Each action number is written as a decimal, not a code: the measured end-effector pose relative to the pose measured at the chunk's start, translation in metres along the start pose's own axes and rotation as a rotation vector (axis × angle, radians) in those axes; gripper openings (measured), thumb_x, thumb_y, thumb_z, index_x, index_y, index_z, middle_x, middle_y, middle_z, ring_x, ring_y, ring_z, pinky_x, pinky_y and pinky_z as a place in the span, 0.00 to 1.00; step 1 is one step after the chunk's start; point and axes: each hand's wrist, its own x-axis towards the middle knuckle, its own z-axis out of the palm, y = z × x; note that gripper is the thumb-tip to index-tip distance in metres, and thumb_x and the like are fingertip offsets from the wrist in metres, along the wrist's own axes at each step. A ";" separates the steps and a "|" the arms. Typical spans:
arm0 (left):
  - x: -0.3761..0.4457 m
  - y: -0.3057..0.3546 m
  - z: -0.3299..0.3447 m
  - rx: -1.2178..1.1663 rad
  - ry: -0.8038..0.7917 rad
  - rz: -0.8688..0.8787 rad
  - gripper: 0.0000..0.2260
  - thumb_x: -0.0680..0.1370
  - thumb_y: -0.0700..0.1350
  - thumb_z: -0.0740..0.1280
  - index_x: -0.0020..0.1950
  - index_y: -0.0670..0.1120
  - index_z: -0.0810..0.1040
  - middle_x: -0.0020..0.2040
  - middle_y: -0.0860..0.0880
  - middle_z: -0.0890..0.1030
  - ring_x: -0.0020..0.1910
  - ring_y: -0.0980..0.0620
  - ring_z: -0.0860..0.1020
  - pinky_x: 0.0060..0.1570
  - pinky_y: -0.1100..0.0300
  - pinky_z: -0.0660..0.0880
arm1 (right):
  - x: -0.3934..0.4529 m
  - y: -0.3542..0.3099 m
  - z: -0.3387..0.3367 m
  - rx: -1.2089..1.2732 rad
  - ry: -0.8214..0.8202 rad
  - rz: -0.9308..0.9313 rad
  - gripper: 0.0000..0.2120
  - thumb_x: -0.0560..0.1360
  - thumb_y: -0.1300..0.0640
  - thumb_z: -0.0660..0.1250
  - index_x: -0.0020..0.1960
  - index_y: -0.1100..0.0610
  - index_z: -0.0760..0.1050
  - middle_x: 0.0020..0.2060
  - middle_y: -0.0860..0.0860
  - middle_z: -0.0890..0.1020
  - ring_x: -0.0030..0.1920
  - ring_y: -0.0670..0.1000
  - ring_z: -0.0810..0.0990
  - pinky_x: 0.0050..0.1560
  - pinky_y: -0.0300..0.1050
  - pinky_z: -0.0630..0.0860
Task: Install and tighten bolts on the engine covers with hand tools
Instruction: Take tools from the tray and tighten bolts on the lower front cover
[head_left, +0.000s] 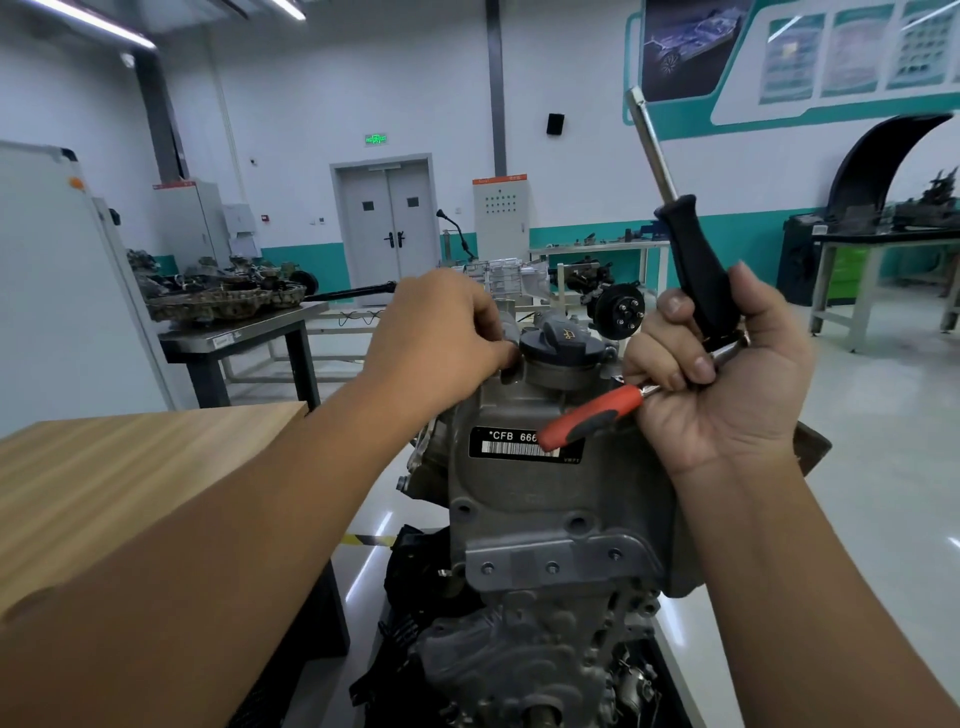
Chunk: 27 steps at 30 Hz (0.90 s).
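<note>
Right hand (727, 374) is up beside the engine, and its grip is full: fingers curled tight round two tools at once. One is a black-handled driver (696, 270), its steel shaft angled up and to the left, tip high above the hand. The other is a ratchet with a red and black handle (587, 418), which pokes out down-left from under the fingers and lies across the engine's label (511, 441), the one that reads "CFB 666" with a barcode beneath.

Left hand (441, 338) reaches in from the left, fingers bent at the top of the engine cover (540, 493), fingertips right against the base of the black oil filler cap (561, 340). Whether that grip pinches a bolt, I cannot tell; the fingers hide the spot.

The grey cast cover stands upright, centre frame, right in front of the person, bolt holes showing along its lower flange. A wooden tabletop (130, 467) sits to the left, just beside the engine. Further back, a metal bench (244, 332) carries greasy engine parts, and grey double doors (389, 223) stand in the far wall.
</note>
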 end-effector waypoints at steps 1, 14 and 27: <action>0.002 0.003 -0.003 0.059 -0.051 0.031 0.10 0.69 0.46 0.81 0.33 0.54 0.81 0.34 0.56 0.81 0.37 0.57 0.80 0.43 0.57 0.81 | 0.000 0.000 0.000 0.003 0.006 0.002 0.10 0.75 0.52 0.64 0.42 0.59 0.70 0.32 0.51 0.73 0.20 0.42 0.61 0.22 0.34 0.57; 0.010 0.018 -0.008 0.088 -0.161 -0.075 0.10 0.66 0.40 0.79 0.34 0.53 0.82 0.37 0.53 0.83 0.40 0.51 0.82 0.41 0.54 0.80 | -0.005 0.003 -0.001 -0.081 0.022 0.016 0.10 0.76 0.53 0.64 0.46 0.60 0.71 0.31 0.52 0.74 0.20 0.42 0.62 0.21 0.34 0.60; -0.031 0.011 0.027 -0.019 0.219 -0.189 0.11 0.78 0.51 0.71 0.39 0.49 0.84 0.31 0.52 0.81 0.34 0.47 0.81 0.35 0.54 0.79 | -0.001 0.010 0.007 -0.227 0.099 0.006 0.09 0.73 0.54 0.65 0.42 0.59 0.69 0.31 0.53 0.71 0.20 0.42 0.60 0.21 0.35 0.58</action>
